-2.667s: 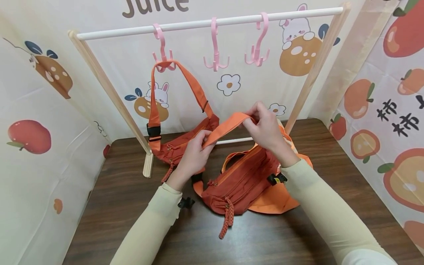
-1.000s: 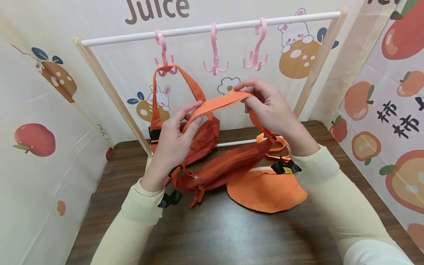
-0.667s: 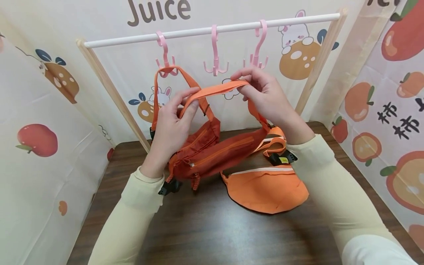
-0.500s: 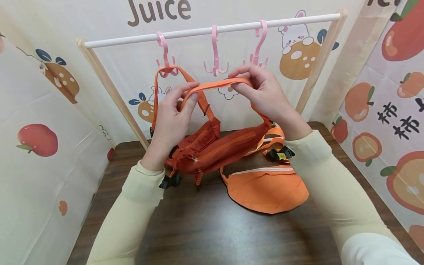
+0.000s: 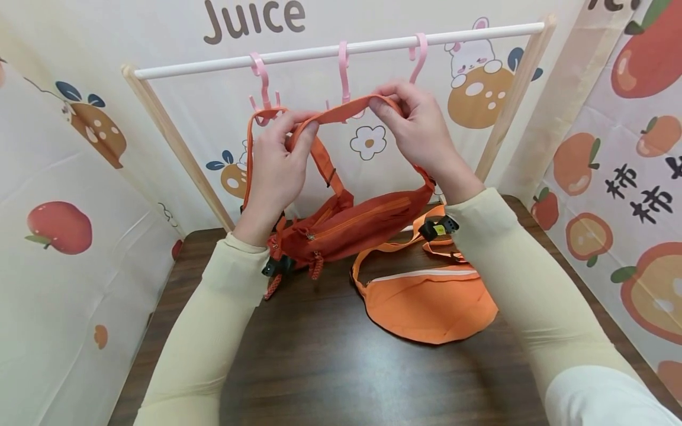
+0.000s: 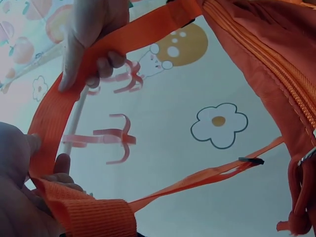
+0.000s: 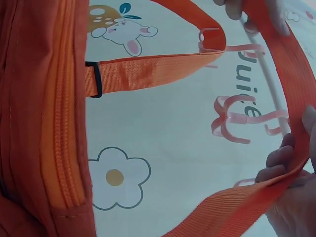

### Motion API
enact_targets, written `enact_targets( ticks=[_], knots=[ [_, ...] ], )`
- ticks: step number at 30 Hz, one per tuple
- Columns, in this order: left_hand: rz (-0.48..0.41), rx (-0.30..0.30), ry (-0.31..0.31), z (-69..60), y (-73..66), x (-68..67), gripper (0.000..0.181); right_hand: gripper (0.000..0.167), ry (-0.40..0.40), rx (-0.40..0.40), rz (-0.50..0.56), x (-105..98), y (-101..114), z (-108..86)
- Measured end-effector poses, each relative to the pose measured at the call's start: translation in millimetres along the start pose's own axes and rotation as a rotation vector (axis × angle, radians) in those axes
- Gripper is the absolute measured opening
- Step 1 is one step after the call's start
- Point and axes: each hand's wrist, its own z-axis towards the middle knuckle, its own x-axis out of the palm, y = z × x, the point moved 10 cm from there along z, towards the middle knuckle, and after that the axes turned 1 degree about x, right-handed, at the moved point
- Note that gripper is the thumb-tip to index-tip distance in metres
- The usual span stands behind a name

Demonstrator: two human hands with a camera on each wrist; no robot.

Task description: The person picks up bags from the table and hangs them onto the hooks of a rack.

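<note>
Fruit-printed fabric walls point(image 5: 69, 284) surround a dark wood-grain table point(image 5: 319, 367). Toward its back edge, a rust-red zippered cloth bag point(image 5: 367, 223) hangs in the air, its orange webbing strap point(image 5: 346, 110) pinched between the closed fingers of the left hand point(image 5: 279, 157) and right hand point(image 5: 418, 124). Behind, a similar bag point(image 5: 342, 201) hangs from a pink plastic hook point(image 5: 261, 77).

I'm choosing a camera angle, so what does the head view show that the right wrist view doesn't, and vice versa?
Only the head view shows the orange round-bottomed fabric pouch and the dark wooden table it lies on.

Only the right wrist view shows the prongs of the middle pink plastic hook unobstructed; in the head view, the orange webbing strap hides part of them.

Both show the held rust-red fabric bag, the left hand and right hand gripping its strap, and the dark "Juice" lettering.
</note>
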Motion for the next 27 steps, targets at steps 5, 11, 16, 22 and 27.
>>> enact_targets(
  ticks=[5,11,16,22,27],
  knots=[
    [0.023,-0.021,-0.029,9.2,0.4,-0.1,0.032,0.022,-0.07,-0.005,-0.021,1,0,9.0],
    [0.041,-0.031,-0.06,17.5,1.1,-0.1,0.03,0.024,-0.123,-0.004,-0.045,4,0,14.8],
    [0.042,-0.048,-0.07,22.8,4.1,1.5,0.03,0.026,-0.152,0.046,-0.093,6,-4,19.4],
    [0.056,-0.089,-0.069,28.1,9.0,5.7,0.031,0.028,-0.148,0.109,-0.136,9,-10,24.8],
    [0.049,-0.129,-0.053,31.0,15.1,12.1,0.032,0.03,-0.123,0.126,-0.176,12,-16,28.5]
  ],
)
